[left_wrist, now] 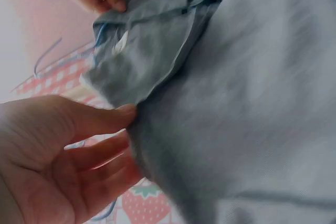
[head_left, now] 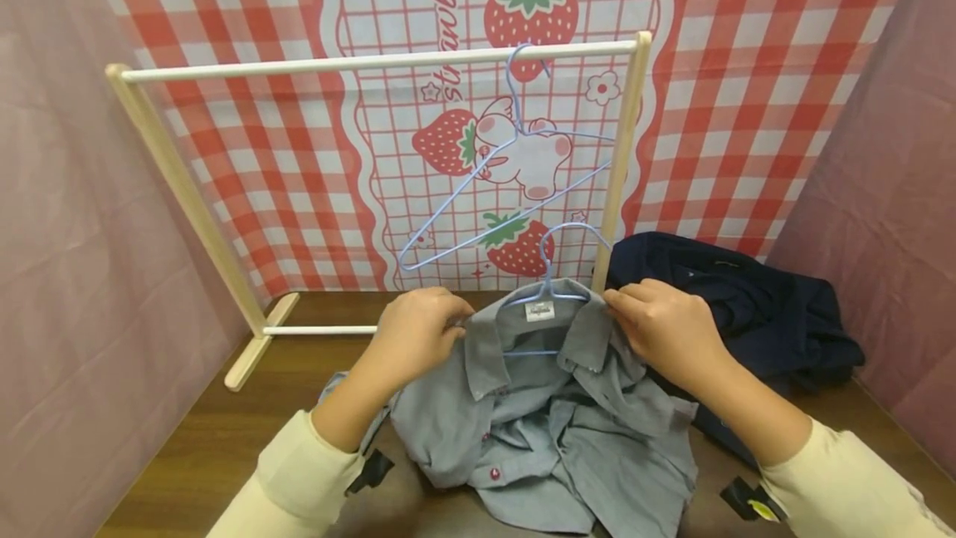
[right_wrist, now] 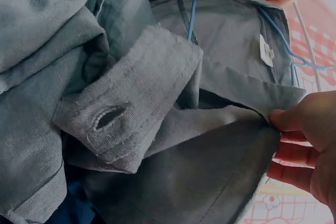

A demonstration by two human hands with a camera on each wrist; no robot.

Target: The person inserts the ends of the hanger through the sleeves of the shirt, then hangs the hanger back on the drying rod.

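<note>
A grey collared shirt (head_left: 448, 413) hangs on a light blue wire hanger (head_left: 548, 268), whose hook rises above the collar. My left hand (head_left: 418, 335) pinches the shirt beside the collar on the left, thumb against fingers, as the left wrist view also shows. On the opposite side my right hand (head_left: 668, 322) pinches the shoulder cloth near the collar. In the right wrist view a buttonhole tab (right_wrist: 131, 98) lies folded over the front, and a white label (right_wrist: 266, 51) shows inside the neck. The shirt's lower part lies crumpled.
Behind the shirt stands a wooden rack with a white rail (head_left: 336, 65). A second blue hanger (head_left: 456, 198) hangs on that rail, without clothing. Dark navy clothing (head_left: 747, 305) is heaped at the right on the wooden table (head_left: 187, 430). A strawberry-print cloth (head_left: 276, 15) covers the back.
</note>
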